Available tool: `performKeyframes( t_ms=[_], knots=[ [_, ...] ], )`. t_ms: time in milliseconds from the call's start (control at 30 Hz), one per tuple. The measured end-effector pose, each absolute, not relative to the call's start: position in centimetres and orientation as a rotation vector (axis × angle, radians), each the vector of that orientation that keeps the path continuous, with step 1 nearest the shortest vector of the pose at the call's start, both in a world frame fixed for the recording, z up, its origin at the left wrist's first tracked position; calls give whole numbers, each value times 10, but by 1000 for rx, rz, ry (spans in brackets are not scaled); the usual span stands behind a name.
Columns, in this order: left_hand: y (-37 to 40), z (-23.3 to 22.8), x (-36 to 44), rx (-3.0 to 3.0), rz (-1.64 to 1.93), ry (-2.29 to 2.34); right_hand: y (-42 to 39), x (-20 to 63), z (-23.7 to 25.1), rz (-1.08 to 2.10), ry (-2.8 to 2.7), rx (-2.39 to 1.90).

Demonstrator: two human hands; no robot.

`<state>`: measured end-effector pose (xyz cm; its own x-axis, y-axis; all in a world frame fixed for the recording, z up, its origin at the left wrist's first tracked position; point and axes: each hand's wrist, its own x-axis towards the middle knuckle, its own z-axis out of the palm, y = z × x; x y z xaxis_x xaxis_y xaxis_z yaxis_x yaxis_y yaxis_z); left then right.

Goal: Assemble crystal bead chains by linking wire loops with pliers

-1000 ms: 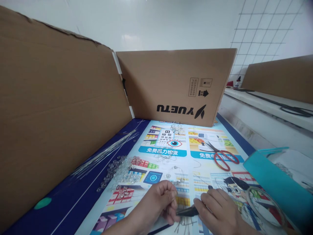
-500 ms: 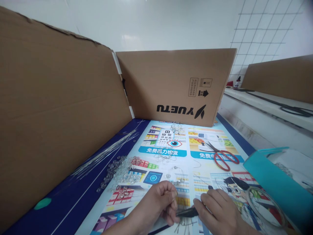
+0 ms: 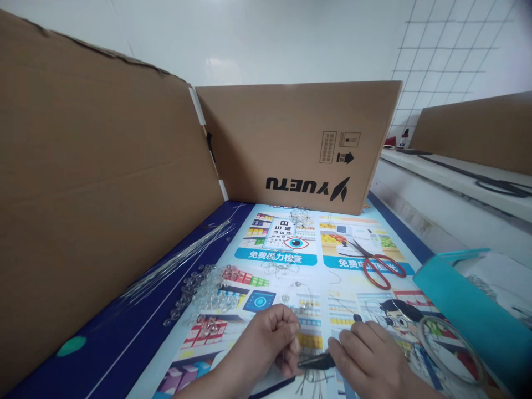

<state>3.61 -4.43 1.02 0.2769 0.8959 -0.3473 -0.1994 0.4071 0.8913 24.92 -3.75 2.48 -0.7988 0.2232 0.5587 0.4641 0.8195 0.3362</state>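
My left hand (image 3: 272, 338) is closed in a pinch, with a thin wire (image 3: 283, 359) just visible at its fingers. My right hand (image 3: 368, 354) is wrapped round a pair of pliers (image 3: 318, 362); only their dark tapered nose shows, and the handles are hidden in the palm. The nose points left, its tip close to my left fingertips. Whether it grips the wire, I cannot tell. Beyond my left hand lies a loop of wire with clear beads (image 3: 308, 305). Below the pliers, several short wires (image 3: 313, 382) fan out.
Clear beads (image 3: 216, 293) are heaped at left, near a bundle of long wires (image 3: 178, 257). Red-handled scissors (image 3: 380, 271) lie back right. A wire coil (image 3: 477, 368) rests beside a teal box (image 3: 465, 310). Cardboard panels (image 3: 249, 138) wall the back and left.
The pliers' nose has shifted very slightly left and down. Both hands otherwise keep nearly the same place and grip.
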Motion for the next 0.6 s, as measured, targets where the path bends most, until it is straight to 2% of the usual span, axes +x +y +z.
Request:
performKeyframes(
  t_ms=[167,400,600],
  knots=[
    [-49,16,33,1142,901,1140,-37,247,12,-525,-2540,-636],
    [-61,25,23,1916,774,1304,-42,246,7,153,-2585,-1061],
    [-66,28,25,2094,621,1296,-42,246,15,570,-2629,-1234]
  ],
)
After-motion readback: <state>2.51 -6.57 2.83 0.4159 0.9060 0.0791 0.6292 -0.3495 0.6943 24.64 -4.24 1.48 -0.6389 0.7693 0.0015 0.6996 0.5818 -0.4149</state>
